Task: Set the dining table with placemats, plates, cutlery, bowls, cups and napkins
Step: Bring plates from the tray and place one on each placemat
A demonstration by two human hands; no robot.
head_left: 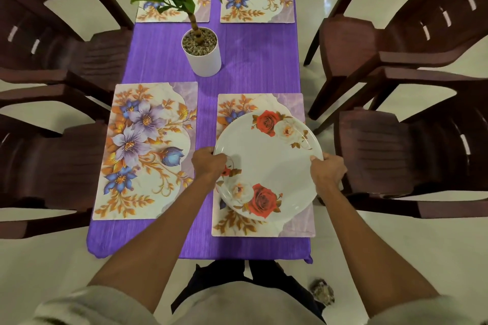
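White rose-print plate (266, 163) held over near-right placemat (264, 221), covering most of it; contact with mat unclear. Left hand (208, 163) grips rim at 9 o'clock, fingers curled under, thumb on top. Right hand (328, 170) grips rim at 3 o'clock likewise. Bare placemat (148, 150) alongside at plate's 9 o'clock. Potted plant (202, 50) at 11 o'clock on purple tablecloth (253, 60).

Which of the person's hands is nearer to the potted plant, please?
Left. The left hand grips the plate's rim below the potted plant; the right hand is farther right.
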